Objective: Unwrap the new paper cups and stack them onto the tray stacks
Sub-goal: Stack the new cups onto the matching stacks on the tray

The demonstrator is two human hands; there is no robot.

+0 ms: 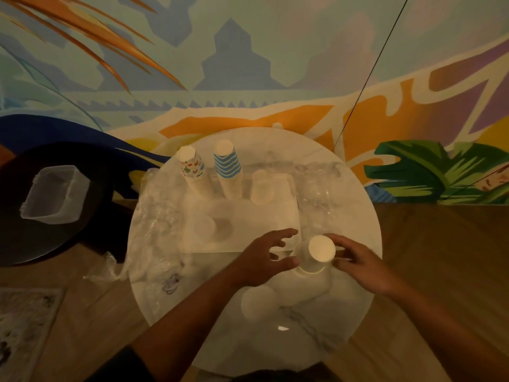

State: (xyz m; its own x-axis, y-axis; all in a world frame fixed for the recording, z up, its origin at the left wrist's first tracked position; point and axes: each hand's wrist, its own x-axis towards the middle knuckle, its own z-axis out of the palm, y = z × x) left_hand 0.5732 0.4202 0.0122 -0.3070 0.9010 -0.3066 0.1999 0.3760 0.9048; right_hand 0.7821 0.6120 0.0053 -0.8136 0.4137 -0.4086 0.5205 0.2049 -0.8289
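Note:
A stack of plain white paper cups (316,256) stands upside down on the round table, just off the front right corner of the white tray (248,216). My right hand (360,261) holds this stack from the right, with fingers and thumb curled round its top. My left hand (261,259) is on its left with fingers spread, the thumb tip at the stack's base. Along the tray's far edge stand a patterned cup stack (190,168), a blue-striped cup stack (227,165) and a plain white stack (261,188). Two low cups (213,228) sit nearer.
Crumpled clear plastic wrap (157,227) lies left of the tray, and more wrap (316,188) lies to its right. A white cup (256,301) lies on its side near the marble table's (358,293) front. At the left, a clear plastic box (52,194) sits on a black surface.

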